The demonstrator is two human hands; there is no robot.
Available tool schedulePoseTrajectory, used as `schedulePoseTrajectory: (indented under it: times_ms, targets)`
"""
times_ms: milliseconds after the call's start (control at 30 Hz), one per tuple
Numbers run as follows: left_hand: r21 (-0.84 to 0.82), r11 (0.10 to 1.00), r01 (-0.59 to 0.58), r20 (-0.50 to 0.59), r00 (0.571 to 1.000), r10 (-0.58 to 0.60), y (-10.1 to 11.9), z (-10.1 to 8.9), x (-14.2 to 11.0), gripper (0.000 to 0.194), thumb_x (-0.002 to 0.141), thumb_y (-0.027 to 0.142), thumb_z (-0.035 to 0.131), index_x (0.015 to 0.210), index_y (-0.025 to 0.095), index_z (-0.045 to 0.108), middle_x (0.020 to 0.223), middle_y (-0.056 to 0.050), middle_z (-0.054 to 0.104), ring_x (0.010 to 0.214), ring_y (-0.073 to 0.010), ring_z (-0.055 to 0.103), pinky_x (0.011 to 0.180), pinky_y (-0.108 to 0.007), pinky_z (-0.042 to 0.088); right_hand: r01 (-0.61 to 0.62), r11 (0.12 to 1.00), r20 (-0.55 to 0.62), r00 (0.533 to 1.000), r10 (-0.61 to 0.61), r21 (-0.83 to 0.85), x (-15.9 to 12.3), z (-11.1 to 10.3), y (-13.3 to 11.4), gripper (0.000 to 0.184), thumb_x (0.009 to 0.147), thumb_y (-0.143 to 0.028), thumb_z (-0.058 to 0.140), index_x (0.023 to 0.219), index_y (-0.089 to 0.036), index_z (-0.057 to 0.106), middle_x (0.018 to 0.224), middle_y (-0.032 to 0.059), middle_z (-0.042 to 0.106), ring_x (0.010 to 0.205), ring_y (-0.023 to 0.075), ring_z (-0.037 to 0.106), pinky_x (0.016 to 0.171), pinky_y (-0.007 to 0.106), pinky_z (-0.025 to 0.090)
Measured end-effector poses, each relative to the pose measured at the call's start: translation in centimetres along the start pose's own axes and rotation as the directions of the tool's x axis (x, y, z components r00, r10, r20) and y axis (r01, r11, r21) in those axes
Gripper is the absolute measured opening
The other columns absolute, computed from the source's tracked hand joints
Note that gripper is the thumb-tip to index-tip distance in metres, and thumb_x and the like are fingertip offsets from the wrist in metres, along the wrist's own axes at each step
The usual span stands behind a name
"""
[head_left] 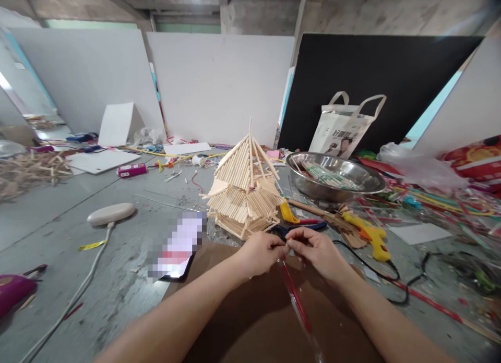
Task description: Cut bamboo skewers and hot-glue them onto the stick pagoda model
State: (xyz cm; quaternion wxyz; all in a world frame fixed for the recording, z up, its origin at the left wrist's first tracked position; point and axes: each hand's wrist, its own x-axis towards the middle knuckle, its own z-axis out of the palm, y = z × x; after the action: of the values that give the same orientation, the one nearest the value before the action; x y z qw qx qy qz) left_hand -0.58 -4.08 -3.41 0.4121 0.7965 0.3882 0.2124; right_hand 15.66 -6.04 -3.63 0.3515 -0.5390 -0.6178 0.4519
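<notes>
My left hand and my right hand meet above a brown board, thumbs and fingertips pinched together. Something small and pale sits between the fingertips, too small to name. Below them lies a clear strip with a red length inside; whether my left fingers touch its upper end I cannot tell. Just beyond the hands stands a small pagoda-like model of wooden sticks, with a pointed roof. Dark blue tool handles show behind my right hand.
Right of my hands lies a yellow glue gun with a black cord. A steel basin and a white bag stand behind. A phone, a white power strip and a magenta box are at left.
</notes>
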Motion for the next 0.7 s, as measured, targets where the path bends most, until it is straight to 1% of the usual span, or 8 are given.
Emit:
schedulePoseTrajectory:
  times_ms: [67, 133, 233, 300, 367, 500, 600, 700]
  targets:
    - [-0.045, 0.999, -0.008, -0.040, 0.999, 0.006, -0.1, -0.1, 0.1, 0.030, 0.077, 0.033, 0.042, 0.067, 0.014, 0.062, 0.049, 0.002, 0.050, 0.044, -0.0075, 0.041, 0.044, -0.019, 0.029, 0.027, 0.996, -0.018, 0.999, -0.029, -0.089, 0.0, -0.3, -0.2, 0.032, 0.072, -0.047, 0.050, 0.085, -0.017, 0.051, 0.063, -0.0024, 0.052, 0.046, 0.0076, 0.044, 0.045, 0.021, 0.036]
    - [-0.042, 0.998, -0.039, -0.090, 0.995, 0.035, -0.2, -0.3, 0.2, 0.029, 0.076, 0.032, 0.044, 0.063, 0.013, 0.061, 0.051, 0.002, 0.051, 0.048, -0.0079, 0.042, 0.047, -0.019, 0.029, 0.050, 0.944, -0.064, 0.995, -0.074, -0.327, 0.0, -1.0, -0.3, 0.034, 0.074, -0.048, 0.046, 0.089, -0.019, 0.051, 0.073, 0.0009, 0.057, 0.056, 0.0110, 0.051, 0.053, 0.024, 0.040]
    - [-0.013, 0.999, -0.030, -0.157, 0.987, 0.028, -0.2, -0.4, 0.2, 0.026, 0.075, 0.029, 0.045, 0.064, 0.013, 0.062, 0.055, 0.001, 0.053, 0.052, -0.0085, 0.042, 0.049, -0.020, 0.030, -0.035, 0.627, -0.123, 0.988, -0.097, -0.778, -0.1, -2.0, 0.1, 0.031, 0.075, -0.046, 0.045, 0.090, -0.020, 0.053, 0.087, 0.0058, 0.060, 0.080, 0.0207, 0.056, 0.064, 0.031, 0.041]
    - [0.001, 1.000, -0.017, -0.194, 0.981, 0.017, -0.2, -0.5, 0.2, 0.024, 0.074, 0.029, 0.046, 0.067, 0.013, 0.064, 0.057, 0.000, 0.055, 0.053, -0.0089, 0.043, 0.051, -0.020, 0.030, -0.087, 0.395, -0.110, 0.993, -0.035, -0.915, 0.0, -2.3, 0.7, 0.027, 0.075, -0.041, 0.047, 0.089, -0.019, 0.054, 0.091, 0.0083, 0.059, 0.086, 0.0249, 0.056, 0.063, 0.032, 0.041]
    - [-0.004, 0.999, -0.037, -0.222, 0.974, 0.035, 0.0, -0.5, 0.1, 0.023, 0.074, 0.029, 0.048, 0.069, 0.014, 0.065, 0.058, 0.000, 0.057, 0.054, -0.0094, 0.045, 0.052, -0.021, 0.031, -0.089, 0.278, -0.083, 0.996, 0.034, -0.957, 0.0, -2.3, 1.2, 0.025, 0.075, -0.037, 0.046, 0.090, -0.018, 0.054, 0.095, 0.0098, 0.056, 0.084, 0.0254, 0.057, 0.059, 0.032, 0.041]
    - [-0.116, 0.984, -0.139, -0.394, 0.915, 0.083, 0.6, -0.7, -0.2, 0.023, 0.074, 0.031, 0.049, 0.067, 0.014, 0.063, 0.059, -0.001, 0.057, 0.056, -0.0095, 0.046, 0.052, -0.020, 0.034, -0.077, 0.267, -0.064, 0.996, 0.055, -0.961, 0.2, -2.1, 1.4, 0.024, 0.076, -0.032, 0.041, 0.091, -0.017, 0.053, 0.098, 0.0094, 0.054, 0.084, 0.0251, 0.058, 0.062, 0.032, 0.039]
    - [-0.324, 0.930, -0.175, -0.535, 0.844, -0.027, 1.5, -1.1, -0.6, 0.027, 0.075, 0.037, 0.048, 0.067, 0.013, 0.059, 0.057, 0.000, 0.055, 0.048, -0.0074, 0.043, 0.046, -0.019, 0.032, -0.120, 0.301, -0.110, 0.993, 0.050, -0.946, 0.4, -2.3, 1.4, 0.022, 0.073, -0.032, 0.039, 0.086, -0.018, 0.051, 0.096, 0.0073, 0.054, 0.083, 0.0251, 0.057, 0.064, 0.033, 0.038]
    - [-0.500, 0.845, -0.189, -0.525, 0.842, -0.122, 2.6, -1.7, -1.1, 0.029, 0.074, 0.040, 0.049, 0.065, 0.014, 0.055, 0.052, 0.002, 0.050, 0.039, -0.0042, 0.036, 0.038, -0.018, 0.027, -0.138, 0.310, -0.128, 0.990, 0.052, -0.941, 0.4, -2.6, 1.3, 0.021, 0.071, -0.028, 0.038, 0.086, -0.019, 0.048, 0.095, 0.0070, 0.054, 0.083, 0.0245, 0.057, 0.062, 0.032, 0.036]
